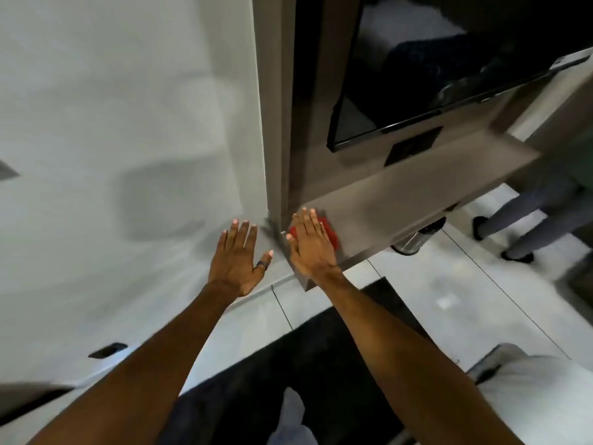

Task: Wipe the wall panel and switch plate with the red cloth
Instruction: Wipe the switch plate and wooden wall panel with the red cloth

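My right hand (310,245) lies flat, fingers together, pressing the red cloth (330,234) onto the near corner of a brown shelf (417,200). Only the cloth's right part shows from under my palm. My left hand (239,252) rests flat on the white wall panel (128,123) just left of the corner, fingers spread, holding nothing; a dark ring sits on its thumb. A dark switch plate (106,350) is set low in the white wall, and another dark plate (412,146) sits on the brown panel under the screen.
A black TV screen (433,69) hangs above the shelf. Below the shelf stands a small metal bin (414,242). Another person's legs (526,220) stand at the right on the tiled floor. A dark rug (305,364) lies beneath me, white bedding (529,390) at lower right.
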Demonstrator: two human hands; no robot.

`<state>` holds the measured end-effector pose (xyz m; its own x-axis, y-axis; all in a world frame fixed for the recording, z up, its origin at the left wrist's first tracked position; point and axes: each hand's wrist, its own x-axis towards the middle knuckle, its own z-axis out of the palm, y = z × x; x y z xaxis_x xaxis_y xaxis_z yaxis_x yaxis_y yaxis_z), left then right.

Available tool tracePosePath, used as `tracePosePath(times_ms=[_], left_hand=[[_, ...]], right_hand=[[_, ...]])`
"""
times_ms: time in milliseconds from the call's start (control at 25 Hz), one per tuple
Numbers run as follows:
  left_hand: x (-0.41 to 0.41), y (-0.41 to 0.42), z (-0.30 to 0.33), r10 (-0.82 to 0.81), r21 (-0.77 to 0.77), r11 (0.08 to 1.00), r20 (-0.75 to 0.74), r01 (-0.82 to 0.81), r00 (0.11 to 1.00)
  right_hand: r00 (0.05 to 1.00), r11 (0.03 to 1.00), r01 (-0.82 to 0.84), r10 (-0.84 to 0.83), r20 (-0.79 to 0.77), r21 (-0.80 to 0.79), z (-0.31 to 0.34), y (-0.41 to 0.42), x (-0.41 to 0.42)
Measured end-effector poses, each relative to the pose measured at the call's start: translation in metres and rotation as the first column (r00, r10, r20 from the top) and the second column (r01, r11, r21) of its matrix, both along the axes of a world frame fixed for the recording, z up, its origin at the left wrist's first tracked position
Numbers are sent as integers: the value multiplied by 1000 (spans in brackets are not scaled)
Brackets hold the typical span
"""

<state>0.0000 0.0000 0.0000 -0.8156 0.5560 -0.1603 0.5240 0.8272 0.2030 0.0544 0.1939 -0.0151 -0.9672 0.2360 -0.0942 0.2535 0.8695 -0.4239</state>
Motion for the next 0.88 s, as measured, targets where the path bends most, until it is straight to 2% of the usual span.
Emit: tracePosePath(times_ms=[120,280,400,480,560,600,640,680,720,760,800,840,880], left_hand=[[4,20,-27,-3,-120,993,47,9,999],[7,13,-46,25,-126,992,57,-18,998],[10,-14,-51,36,-152,988,65,-26,997],[13,-36,-48,62,-160,986,80,-49,995],[16,-63,-38,64,-138,989,8,-62,998],[16,-79,-32,60,-97,993,-51,-65,997],[15,-93,-25,62,-46,997,-107,-67,992],[13,-110,-16,63,6,998,-187,-63,980],[10,-132,-3,76,59,996,-260,-63,963],[6,-156,11,94,109,992,-331,-61,939],[0,-180,27,131,156,985,-403,-73,906],[-9,-210,48,172,197,977,-489,-84,855],[-18,-239,71,212,231,968,-561,-94,800]], right_hand=[[984,995,-64,51,169,73,-30,29,-11],[953,980,-118,65,297,162,-54,48,-24],[957,993,-11,-25,289,122,-64,39,-24],[969,992,107,-119,218,66,-69,10,-15],[968,975,221,-219,124,-5,-67,-25,-3],[954,949,296,-289,80,-107,-65,-43,0],[916,868,397,-396,65,-298,-60,-61,0],[839,677,497,-534,102,-543,-50,-83,-5],[756,386,526,-620,210,-758,-36,-112,-12],[718,99,468,-622,313,-878,-20,-144,-19],[723,-91,372,-596,350,-924,0,-175,-27],[756,-171,281,-567,328,-944,22,-213,-38],[781,-200,213,-553,290,-956,46,-249,-49]])
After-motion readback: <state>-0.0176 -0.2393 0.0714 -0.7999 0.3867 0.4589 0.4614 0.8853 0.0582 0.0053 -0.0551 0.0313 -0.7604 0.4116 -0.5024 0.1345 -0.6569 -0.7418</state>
